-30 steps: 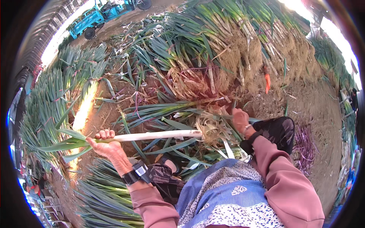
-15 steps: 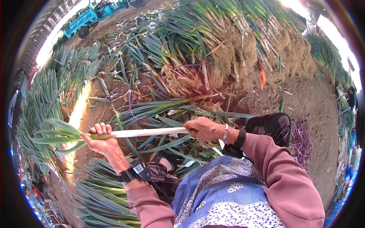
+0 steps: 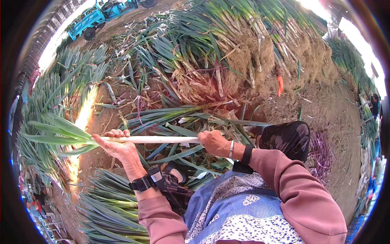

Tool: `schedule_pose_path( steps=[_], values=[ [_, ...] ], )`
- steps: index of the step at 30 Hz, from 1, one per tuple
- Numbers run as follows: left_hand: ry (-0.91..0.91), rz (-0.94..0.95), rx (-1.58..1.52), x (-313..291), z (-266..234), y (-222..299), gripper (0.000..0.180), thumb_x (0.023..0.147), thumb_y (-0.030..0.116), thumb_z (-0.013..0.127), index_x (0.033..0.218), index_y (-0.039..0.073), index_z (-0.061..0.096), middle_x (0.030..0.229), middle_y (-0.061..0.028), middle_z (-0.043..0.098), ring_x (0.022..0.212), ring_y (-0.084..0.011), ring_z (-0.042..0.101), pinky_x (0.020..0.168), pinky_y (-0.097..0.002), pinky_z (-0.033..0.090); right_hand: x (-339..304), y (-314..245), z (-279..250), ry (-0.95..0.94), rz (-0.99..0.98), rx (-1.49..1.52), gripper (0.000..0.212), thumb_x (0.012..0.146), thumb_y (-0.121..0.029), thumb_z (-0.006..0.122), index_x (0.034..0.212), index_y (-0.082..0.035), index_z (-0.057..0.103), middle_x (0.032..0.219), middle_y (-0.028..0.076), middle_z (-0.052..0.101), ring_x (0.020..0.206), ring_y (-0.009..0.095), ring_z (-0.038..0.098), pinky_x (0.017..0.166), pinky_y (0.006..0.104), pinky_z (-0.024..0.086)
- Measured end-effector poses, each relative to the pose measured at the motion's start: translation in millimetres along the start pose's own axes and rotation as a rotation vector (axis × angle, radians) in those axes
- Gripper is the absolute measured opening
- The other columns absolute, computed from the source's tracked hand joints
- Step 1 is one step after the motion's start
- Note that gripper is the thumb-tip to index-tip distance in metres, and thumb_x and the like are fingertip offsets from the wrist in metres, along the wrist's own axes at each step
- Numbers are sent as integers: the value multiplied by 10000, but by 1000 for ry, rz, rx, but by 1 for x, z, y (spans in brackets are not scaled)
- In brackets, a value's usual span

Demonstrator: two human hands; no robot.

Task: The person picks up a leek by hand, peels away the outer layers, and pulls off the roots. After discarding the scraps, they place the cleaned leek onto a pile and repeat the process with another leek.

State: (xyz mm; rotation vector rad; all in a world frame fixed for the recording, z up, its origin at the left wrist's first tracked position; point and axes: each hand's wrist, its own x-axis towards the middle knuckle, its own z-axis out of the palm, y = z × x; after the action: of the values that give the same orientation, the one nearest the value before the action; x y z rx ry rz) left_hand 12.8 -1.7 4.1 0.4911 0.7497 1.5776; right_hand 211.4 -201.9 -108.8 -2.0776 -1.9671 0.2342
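A long green onion (image 3: 162, 139) lies level across the front of me, with a smooth white stem and green leaves (image 3: 61, 132) fanning out to the left. My left hand (image 3: 118, 148) is wrapped round the stem just below the leaves, palm turned up. At the other end, my right hand (image 3: 214, 143) closes in a fist on the stem and hides its root end. Beneath the stem is a heap of loose green leaves and peelings (image 3: 183, 152). More green onions (image 3: 109, 207) lie in a pile by my left forearm.
Bundles of unpeeled green onions with dry roots (image 3: 243, 61) are heaped ahead. Another long pile (image 3: 53, 105) lines the left side. Purple strands (image 3: 321, 154) lie beyond my right knee (image 3: 286, 140). A blue cart (image 3: 95, 20) stands at the far left.
Both hands still grip the green onion. The left hand and the leaves have shifted slightly right. My right hand has turned, its wrist a little lower and nearer my body.
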Motion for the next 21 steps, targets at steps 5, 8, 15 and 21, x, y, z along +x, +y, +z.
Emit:
schedule_pose_path(
  steps=[5, 8, 15, 21],
  values=[
    [-226, -67, -105, 0, -6, 1, 592, 779, 675, 558, 582, 128, 449, 491, 13, 370, 464, -122, 371, 418, -273, 267, -11, 16, 3, 35, 338, 519, 104, 769, -91, 543, 769, -7, 603, 711, 185, 621, 680, 311, 646, 598, 423, 517],
    [-568, -154, -243, 6, -4, -2, 592, 804, 669, 527, 599, 117, 467, 496, 10, 366, 459, -114, 339, 390, -248, 247, -49, 91, 56, 174, 379, 147, 166, 779, -161, 563, 789, -8, 626, 709, 195, 621, 581, 290, 636, 599, 404, 521],
    [-678, -48, -236, 24, -20, 19, 620, 816, 688, 485, 621, 100, 452, 501, 4, 318, 477, -110, 303, 377, -235, 232, -52, 86, -12, -111, 830, 927, 407, 837, -361, 601, 1047, -12, 605, 779, 125, 635, 483, 194, 602, 382, 315, 456],
    [-891, -158, -326, 20, -12, 19, 628, 770, 703, 540, 645, 102, 409, 516, 6, 321, 492, -114, 299, 395, -237, 258, -20, 62, 3, 73, 79, 1055, 467, 876, -267, 578, 1265, -26, 483, 1005, 89, 601, 598, 142, 618, 459, 250, 477]
  ],
)
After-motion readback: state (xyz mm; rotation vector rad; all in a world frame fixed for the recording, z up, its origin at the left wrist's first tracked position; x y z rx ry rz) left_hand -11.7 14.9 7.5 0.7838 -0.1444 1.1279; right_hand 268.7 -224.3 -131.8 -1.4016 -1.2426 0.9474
